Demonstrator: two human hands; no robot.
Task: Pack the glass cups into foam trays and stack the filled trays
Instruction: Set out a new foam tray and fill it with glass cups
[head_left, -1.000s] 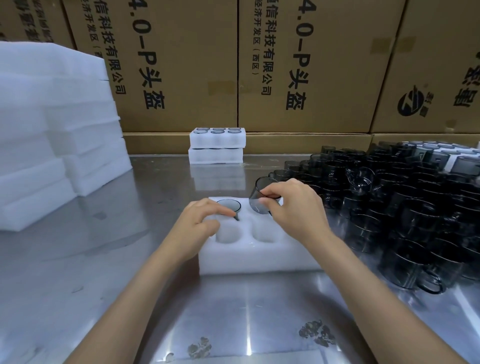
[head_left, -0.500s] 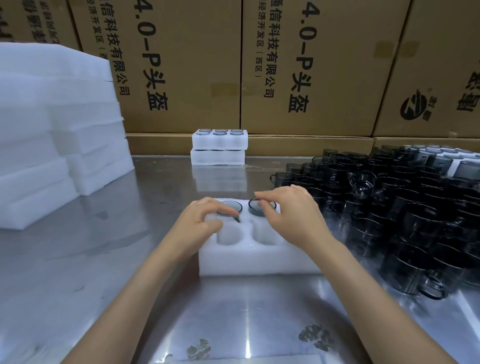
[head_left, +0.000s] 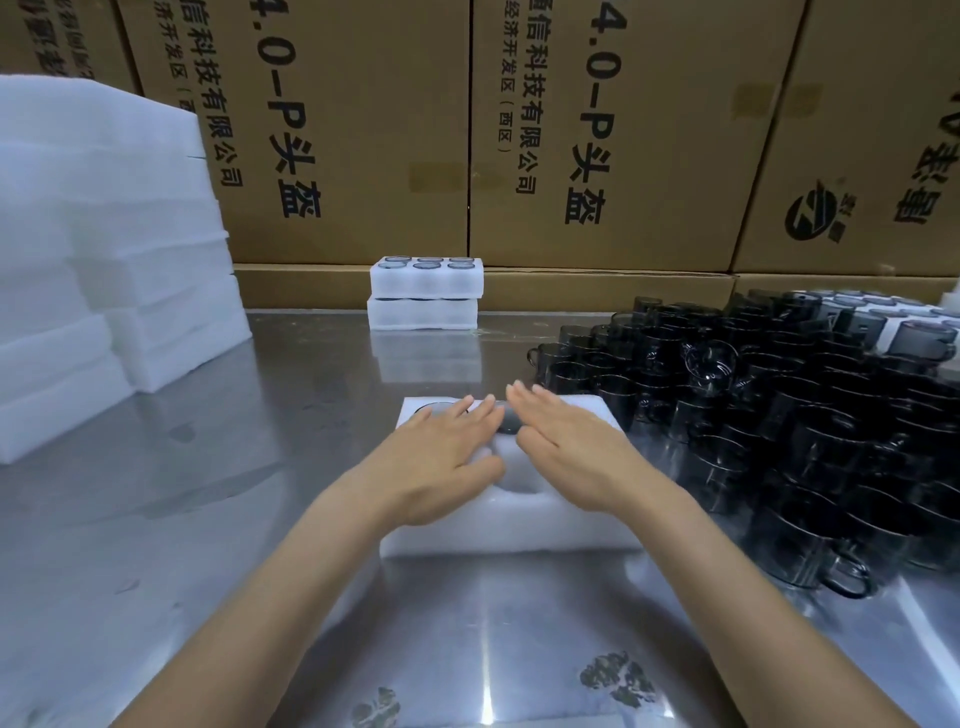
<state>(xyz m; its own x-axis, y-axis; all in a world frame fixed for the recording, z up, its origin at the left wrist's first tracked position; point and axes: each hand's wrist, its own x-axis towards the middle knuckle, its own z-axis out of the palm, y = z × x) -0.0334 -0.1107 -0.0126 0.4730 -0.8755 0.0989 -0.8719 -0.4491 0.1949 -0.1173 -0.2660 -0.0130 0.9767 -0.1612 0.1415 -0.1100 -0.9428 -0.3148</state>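
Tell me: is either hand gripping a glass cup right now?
No: the left hand and right hand both lie flat with straight fingers over the foam tray, curled round nothing.

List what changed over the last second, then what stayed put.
The right hand lowered its tilted cup into the foam tray and let go. The left hand released its cup. Both now lie flat, fingers straight, over the tray's far pockets. The filled stack and loose cups stayed.
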